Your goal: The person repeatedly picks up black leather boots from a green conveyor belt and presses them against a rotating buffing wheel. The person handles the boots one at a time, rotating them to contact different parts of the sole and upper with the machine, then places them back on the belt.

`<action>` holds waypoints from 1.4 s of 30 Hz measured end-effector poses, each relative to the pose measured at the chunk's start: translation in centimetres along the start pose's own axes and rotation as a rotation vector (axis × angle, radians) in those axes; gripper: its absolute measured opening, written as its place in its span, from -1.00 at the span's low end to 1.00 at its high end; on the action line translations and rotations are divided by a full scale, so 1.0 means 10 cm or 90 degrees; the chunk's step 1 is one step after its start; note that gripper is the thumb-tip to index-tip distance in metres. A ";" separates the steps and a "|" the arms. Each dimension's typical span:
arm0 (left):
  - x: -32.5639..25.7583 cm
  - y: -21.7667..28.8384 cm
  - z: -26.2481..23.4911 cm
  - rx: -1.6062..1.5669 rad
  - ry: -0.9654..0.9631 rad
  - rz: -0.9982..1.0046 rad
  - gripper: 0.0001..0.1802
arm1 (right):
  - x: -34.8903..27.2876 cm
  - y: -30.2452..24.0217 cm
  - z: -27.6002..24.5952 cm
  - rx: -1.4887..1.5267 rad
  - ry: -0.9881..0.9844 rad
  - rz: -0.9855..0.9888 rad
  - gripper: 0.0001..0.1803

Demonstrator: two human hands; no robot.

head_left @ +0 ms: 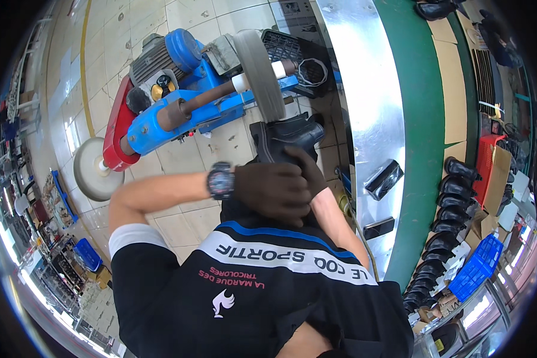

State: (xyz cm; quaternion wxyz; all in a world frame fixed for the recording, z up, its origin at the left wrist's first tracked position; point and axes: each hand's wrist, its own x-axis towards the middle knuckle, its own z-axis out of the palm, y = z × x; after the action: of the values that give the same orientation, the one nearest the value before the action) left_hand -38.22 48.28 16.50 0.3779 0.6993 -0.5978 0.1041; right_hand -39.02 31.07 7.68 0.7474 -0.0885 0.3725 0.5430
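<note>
Covering part of the right hand (306, 169), the dark-gloved left hand (273, 193) is blurred; I cannot tell what it grasps. The right grips a smooth black leather boot (285, 141), its near end hidden. Beyond, a thick grey disc-shaped wheel (259, 77) meets the boot on a brownish round shaft (212, 97).

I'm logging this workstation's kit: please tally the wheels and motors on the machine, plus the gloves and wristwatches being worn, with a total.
Wheels: 2 (grey wheel, off-white wheel)
Motors: 1 (finned motor)
Gloves: 2 (left-hand glove, right-hand glove)
Wristwatches: 1 (dark wristwatch)
Total: 6
</note>
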 end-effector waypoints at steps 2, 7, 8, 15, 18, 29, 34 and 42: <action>-0.14 0.20 0.03 0.007 0.231 -0.562 -0.66 | 0.05 0.08 0.19 -0.034 0.056 -0.127 -0.64; -1.07 -0.56 0.60 -0.883 0.667 -1.320 -0.13 | 0.37 0.00 0.11 -0.027 0.066 -0.186 -0.63; -1.22 -0.69 0.67 -1.011 0.629 -1.228 -0.18 | 0.46 -0.02 0.11 -0.019 0.077 -0.194 -0.64; -1.88 -1.56 1.61 -0.489 0.518 -0.836 -0.52 | 0.64 -0.04 0.18 -0.064 0.124 -0.251 -0.67; -1.62 -1.25 1.46 -0.164 0.142 -1.132 -0.58 | 0.47 0.05 0.00 -0.153 0.204 -0.245 -0.68; -1.29 -0.35 0.92 -0.246 0.452 -1.143 -0.63 | 0.07 0.45 0.29 -0.360 0.187 -0.250 -0.36; -1.14 -0.19 0.96 0.110 0.453 -1.084 -0.66 | -0.15 0.55 0.25 -0.873 0.274 -0.579 0.04; -1.00 0.25 0.85 -0.308 0.810 -1.106 -0.61 | -0.66 0.44 0.66 -1.255 0.364 -0.232 0.07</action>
State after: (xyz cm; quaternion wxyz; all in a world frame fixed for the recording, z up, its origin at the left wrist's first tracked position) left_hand -45.72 50.34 5.60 0.6881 0.6075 0.3961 0.0241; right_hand -40.70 31.41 17.85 0.2986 -0.8396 -0.0920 0.4444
